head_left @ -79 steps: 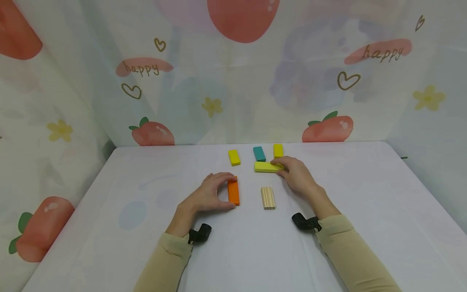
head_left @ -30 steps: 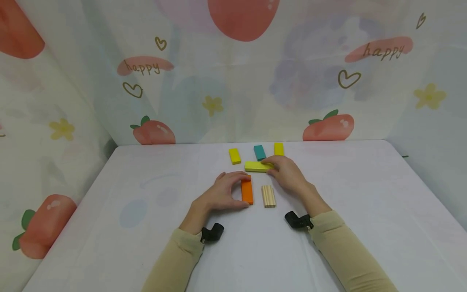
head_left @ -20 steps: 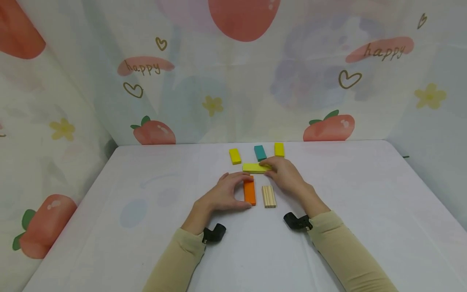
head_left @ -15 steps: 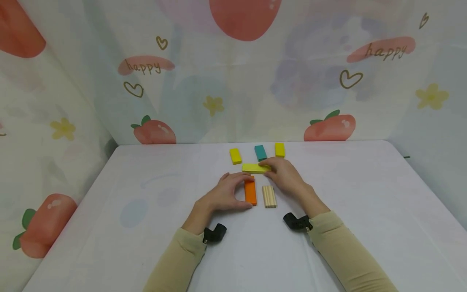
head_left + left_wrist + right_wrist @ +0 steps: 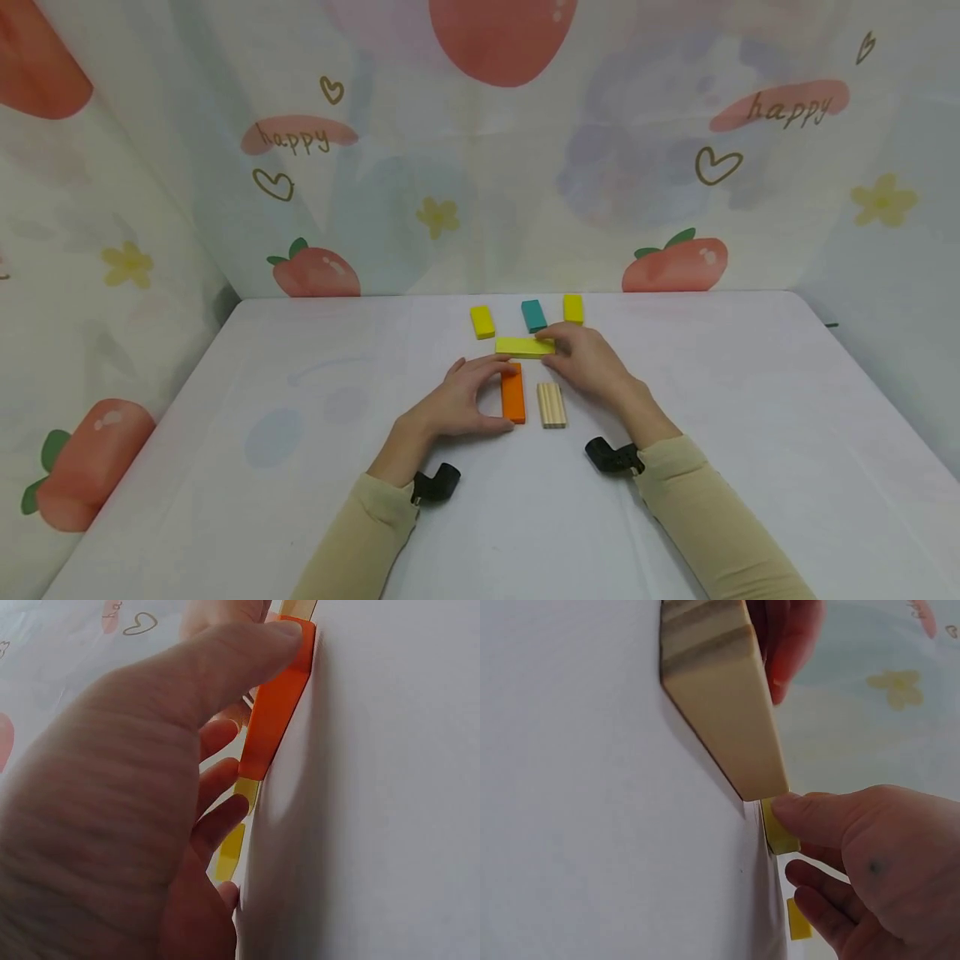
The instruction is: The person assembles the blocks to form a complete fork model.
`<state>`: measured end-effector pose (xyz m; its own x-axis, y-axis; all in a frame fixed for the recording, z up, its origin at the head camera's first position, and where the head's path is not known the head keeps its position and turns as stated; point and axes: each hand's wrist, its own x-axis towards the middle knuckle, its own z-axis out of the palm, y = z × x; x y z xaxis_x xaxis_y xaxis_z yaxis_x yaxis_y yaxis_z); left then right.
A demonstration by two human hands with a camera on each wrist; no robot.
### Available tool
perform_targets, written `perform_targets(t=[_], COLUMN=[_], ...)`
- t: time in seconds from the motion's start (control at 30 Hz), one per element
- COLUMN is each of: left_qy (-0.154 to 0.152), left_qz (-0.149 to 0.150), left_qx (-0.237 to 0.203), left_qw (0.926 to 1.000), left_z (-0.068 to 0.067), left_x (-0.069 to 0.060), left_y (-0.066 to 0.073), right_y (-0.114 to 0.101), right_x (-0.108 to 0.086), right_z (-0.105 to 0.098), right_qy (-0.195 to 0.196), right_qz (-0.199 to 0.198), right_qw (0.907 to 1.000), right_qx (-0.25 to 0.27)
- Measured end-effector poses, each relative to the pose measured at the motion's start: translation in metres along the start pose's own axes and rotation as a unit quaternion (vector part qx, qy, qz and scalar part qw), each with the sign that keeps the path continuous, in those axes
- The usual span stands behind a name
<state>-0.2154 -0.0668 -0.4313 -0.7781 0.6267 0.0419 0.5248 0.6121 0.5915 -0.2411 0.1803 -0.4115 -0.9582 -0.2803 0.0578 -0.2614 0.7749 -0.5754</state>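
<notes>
Left hand (image 5: 453, 404) pinches orange block (image 5: 513, 397), right hand (image 5: 591, 360) pinches lime-yellow block (image 5: 517, 347); striped wooden block (image 5: 552, 406) near right, teal block (image 5: 533, 315) far

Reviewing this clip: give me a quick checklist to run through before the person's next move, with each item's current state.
1. Left hand grips the orange block: ok, held by its two ends.
2. Right hand grips the long yellow block: ok, pinched at its right end.
3. A hand free for another block: not ok, each holds one.
4. Wooden block apart from the orange block: ok, a gap shows between them.
5. Orange block apart from the long yellow block: cannot tell, the left hand partly covers that spot.
6. Left small yellow block untouched: ok, no hand on it.
</notes>
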Motion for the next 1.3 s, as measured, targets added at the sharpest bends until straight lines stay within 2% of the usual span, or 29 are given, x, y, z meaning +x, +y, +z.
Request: perform_targets(t=[0.3,0.6,0.8,1.3], left_qy=[0.011,0.008,0.002,0.000], left_qz=[0.005,0.011,0.009,0.015], left_qx=[-0.001,0.000,-0.003,0.010], left_qw=[0.9999,0.9999,1.0000,0.9998], left_z=[-0.003,-0.003,-0.003,0.000], left_x=[-0.007,-0.012,-0.012,-0.007], left_y=[0.003,0.006,0.009,0.011], right_y=[0.002,0.004,0.003,0.002], right_x=[0.000,0.000,0.000,0.000], right_z=[-0.002,-0.001,-0.001,-0.001], right_qy=[-0.003,-0.002,-0.004,-0.007], right_qz=[0.009,-0.001,0.008,0.000], right_qw=[0.9999,1.0000,0.9999,0.9999], right_qx=[0.005,0.002,0.005,0.013])
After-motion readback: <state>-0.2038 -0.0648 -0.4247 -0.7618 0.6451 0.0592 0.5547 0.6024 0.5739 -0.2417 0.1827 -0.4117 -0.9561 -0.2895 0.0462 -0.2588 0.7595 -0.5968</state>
